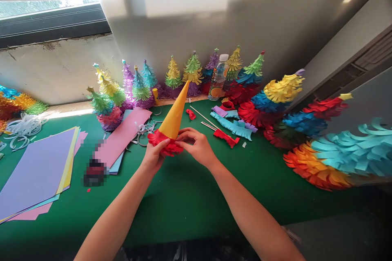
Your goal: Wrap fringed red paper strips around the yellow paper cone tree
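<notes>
A yellow paper cone [173, 120] with red fringed paper [168, 149] around its base is held above the green table, its tip leaning up and to the right. My left hand [153, 155] grips the base from the left, thumb pressed on the red fringe. On the other side, my right hand [196, 145] has thumb and fingertips pinched together at the fringe's right edge. Beyond the right hand lie a red fringed strip [226, 138], a thin stick [203, 116] and blue fringed strips [234, 126]. The cone's underside is hidden.
Several finished paper trees [173, 73] line the wall, with larger ones [318, 159] at the right. A plastic bottle [218, 79] stands among them. Coloured sheets [39, 171], a pink strip [124, 136] and white paper curls [26, 126] lie left on the green table [183, 212].
</notes>
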Demonstrator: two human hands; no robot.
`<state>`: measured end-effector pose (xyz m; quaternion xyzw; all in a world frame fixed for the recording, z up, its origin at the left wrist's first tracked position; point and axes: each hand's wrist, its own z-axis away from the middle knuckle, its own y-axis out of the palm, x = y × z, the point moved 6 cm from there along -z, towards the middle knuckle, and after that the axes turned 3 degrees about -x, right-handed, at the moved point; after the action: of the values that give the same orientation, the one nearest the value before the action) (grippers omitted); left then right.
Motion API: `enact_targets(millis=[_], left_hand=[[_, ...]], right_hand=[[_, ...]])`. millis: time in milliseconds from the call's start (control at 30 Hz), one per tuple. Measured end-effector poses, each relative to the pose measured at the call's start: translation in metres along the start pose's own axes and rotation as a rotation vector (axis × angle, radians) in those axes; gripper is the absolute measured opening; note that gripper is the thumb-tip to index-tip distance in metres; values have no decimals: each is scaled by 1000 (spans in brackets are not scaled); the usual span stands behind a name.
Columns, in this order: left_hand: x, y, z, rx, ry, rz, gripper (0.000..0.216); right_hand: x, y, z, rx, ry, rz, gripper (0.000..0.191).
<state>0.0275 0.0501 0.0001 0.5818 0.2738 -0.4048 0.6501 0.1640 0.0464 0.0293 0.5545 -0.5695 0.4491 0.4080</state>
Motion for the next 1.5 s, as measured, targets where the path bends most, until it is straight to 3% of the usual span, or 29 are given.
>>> enact_targets(millis=[533, 700, 900, 1233, 1500], left_hand=[[-6, -1, 1, -17, -46, 127, 44], [-5, -2, 1, -20, -75, 143, 39], [-4, 0, 1, 0, -95, 188, 43], [-6, -7, 1, -50, -142, 248, 24], [-9, 2, 4, 85, -79, 309, 45]], right_hand=[[1, 3, 2, 55, 25, -119, 15], [-4, 2, 2, -1, 95, -165, 23], [-3, 0, 0, 3, 59, -112, 15], [1, 0, 1, -1, 77, -98, 16], [-3, -2, 1, -40, 119, -144, 19]])
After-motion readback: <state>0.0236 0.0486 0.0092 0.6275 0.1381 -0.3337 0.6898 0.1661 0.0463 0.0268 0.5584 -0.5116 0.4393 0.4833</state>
